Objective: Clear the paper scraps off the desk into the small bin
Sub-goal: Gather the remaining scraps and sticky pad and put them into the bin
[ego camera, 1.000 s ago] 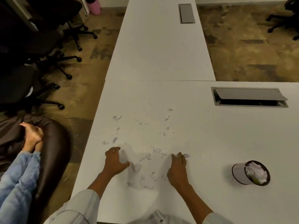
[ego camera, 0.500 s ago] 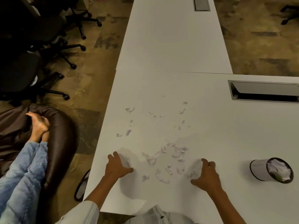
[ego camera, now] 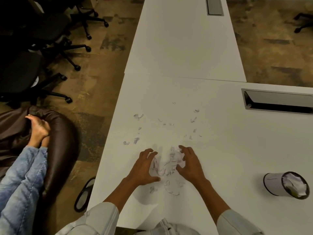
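A small heap of torn white paper scraps [ego camera: 167, 162] lies on the white desk [ego camera: 220, 150] between my two hands. My left hand [ego camera: 144, 167] cups the heap's left side with fingers curled and spread. My right hand [ego camera: 190, 162] cups the right side the same way. Neither hand has lifted anything. Several loose scraps [ego camera: 138, 116] stay scattered farther out on the desk, and a few more scraps [ego camera: 171, 187] lie just in front of the heap. The small bin [ego camera: 286, 184] lies on its side at the right, its mouth showing crumpled paper inside.
A grey cable hatch [ego camera: 277, 100] is set in the desk at far right, another hatch [ego camera: 214, 5] on the adjoining desk. Left of the desk are another person's legs [ego camera: 22, 180] on a brown seat, a slipper [ego camera: 83, 194] and office chairs [ego camera: 42, 39].
Both hands have swept inward from wide apart, pushing the near scraps together into one heap between them. The view has shifted, so the bin sits farther right.
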Demonstrator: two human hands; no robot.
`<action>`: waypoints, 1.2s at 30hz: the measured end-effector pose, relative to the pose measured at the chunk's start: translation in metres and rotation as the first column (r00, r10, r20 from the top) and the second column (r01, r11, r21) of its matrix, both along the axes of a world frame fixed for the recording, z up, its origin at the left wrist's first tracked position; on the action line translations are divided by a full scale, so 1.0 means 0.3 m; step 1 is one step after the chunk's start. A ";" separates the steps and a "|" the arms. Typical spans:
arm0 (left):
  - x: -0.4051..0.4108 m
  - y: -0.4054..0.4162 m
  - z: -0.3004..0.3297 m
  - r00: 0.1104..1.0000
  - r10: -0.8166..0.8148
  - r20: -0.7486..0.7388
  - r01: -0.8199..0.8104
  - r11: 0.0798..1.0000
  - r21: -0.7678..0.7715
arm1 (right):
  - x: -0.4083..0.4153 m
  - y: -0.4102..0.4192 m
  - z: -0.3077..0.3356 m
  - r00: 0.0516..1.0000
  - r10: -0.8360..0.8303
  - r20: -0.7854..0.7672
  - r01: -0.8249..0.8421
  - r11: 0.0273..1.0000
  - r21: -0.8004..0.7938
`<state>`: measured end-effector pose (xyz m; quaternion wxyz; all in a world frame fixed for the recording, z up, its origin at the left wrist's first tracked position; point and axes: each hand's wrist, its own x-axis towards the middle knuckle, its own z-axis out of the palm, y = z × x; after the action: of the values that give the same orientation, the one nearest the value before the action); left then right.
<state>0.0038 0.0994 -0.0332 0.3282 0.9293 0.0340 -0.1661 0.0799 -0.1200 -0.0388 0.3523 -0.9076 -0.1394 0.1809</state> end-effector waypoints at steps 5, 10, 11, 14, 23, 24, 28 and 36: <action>-0.027 -0.016 -0.041 0.947 -0.259 -0.191 0.299 0.927 0.227 | 0.109 -0.036 0.000 0.976 0.210 -0.048 -0.216 0.956 -0.198; -0.091 -0.072 -0.066 0.918 -0.369 -0.144 0.394 0.882 0.258 | 0.057 0.011 -0.025 0.755 0.644 -0.124 -0.643 0.691 -0.330; -0.114 -0.081 -0.068 0.920 -0.371 -0.130 0.392 0.887 0.245 | 0.020 0.015 -0.039 0.735 0.670 -0.104 -0.662 0.675 -0.327; -0.198 -0.097 -0.081 0.937 -0.338 -0.090 0.350 0.905 0.241 | -0.101 0.004 -0.085 0.709 0.705 0.017 -0.653 0.667 -0.359; -0.296 -0.156 -0.109 0.888 -0.452 -0.082 0.445 0.804 0.395 | -0.258 -0.062 -0.113 0.669 0.701 0.246 -0.588 0.702 -0.403; -0.290 -0.162 -0.105 0.884 -0.463 -0.069 0.449 0.798 0.403 | -0.259 -0.062 -0.107 0.668 0.708 0.229 -0.584 0.690 -0.427; -0.253 -0.177 -0.084 0.905 -0.426 -0.011 0.391 0.821 0.415 | -0.245 -0.049 -0.107 0.708 0.693 0.140 -0.567 0.675 -0.472; -0.133 -0.199 -0.046 0.995 -0.090 -0.053 0.101 0.956 0.276 | -0.174 -0.055 -0.053 0.994 0.082 -0.070 -0.085 0.995 -0.043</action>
<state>-0.0362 0.0398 -0.0469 0.1850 0.9632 0.0186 -0.1939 0.0276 -0.1365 -0.0547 0.3280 -0.9021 -0.1609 0.2296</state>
